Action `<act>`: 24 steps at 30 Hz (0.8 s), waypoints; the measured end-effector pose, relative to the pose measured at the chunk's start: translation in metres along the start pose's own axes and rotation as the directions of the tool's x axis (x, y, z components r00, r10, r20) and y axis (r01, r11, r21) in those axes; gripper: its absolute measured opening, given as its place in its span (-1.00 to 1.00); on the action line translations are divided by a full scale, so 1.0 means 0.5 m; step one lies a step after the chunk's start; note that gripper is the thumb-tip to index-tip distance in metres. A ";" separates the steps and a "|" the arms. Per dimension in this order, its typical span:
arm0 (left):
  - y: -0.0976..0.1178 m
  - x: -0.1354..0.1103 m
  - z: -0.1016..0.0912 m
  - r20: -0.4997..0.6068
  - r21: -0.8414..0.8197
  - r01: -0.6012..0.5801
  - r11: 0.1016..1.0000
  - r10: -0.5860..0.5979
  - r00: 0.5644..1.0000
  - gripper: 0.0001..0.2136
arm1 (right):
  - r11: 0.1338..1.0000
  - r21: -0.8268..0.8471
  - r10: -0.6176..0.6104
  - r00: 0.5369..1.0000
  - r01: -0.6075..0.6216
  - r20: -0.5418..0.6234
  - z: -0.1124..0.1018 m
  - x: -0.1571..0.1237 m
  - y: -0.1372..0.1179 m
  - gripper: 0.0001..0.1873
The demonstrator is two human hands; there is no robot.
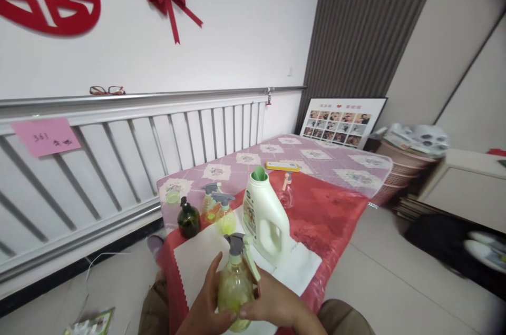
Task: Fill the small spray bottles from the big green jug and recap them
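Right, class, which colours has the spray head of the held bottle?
The spray head is dark grey with a pale green trigger; head view.

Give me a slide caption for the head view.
Left hand and right hand clasp a spray bottle; a jug stands just beyond, a pump bottle to the left.

Over at the counter's (348, 159) near edge, the person's left hand (207, 304) and right hand (265, 301) cup a grey-topped spray bottle (234, 288), upright. Just beyond stands a pale green jug (263, 211). Toward the left edge stand a dark pump bottle (188, 220) and two more spray bottles (225, 220).
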State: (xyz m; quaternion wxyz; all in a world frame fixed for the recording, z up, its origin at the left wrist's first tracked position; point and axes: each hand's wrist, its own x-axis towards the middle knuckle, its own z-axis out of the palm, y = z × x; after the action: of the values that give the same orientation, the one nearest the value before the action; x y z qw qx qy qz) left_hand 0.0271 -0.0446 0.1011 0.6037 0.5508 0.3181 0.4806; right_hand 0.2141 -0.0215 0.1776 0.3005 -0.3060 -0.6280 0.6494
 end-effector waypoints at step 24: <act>-0.072 0.067 -0.073 -0.423 0.638 0.301 0.709 -0.004 0.906 -0.56 | 0.980 -0.193 -0.093 0.757 -0.044 -0.647 -0.281 -0.192 -0.006 -0.14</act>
State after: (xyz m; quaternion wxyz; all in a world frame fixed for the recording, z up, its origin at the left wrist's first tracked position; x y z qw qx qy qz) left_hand 0.0132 0.0022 0.0641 0.3171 0.5989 0.6328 0.3746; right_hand 0.3837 -0.0072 0.1791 0.4771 -0.5328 -0.5487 0.4329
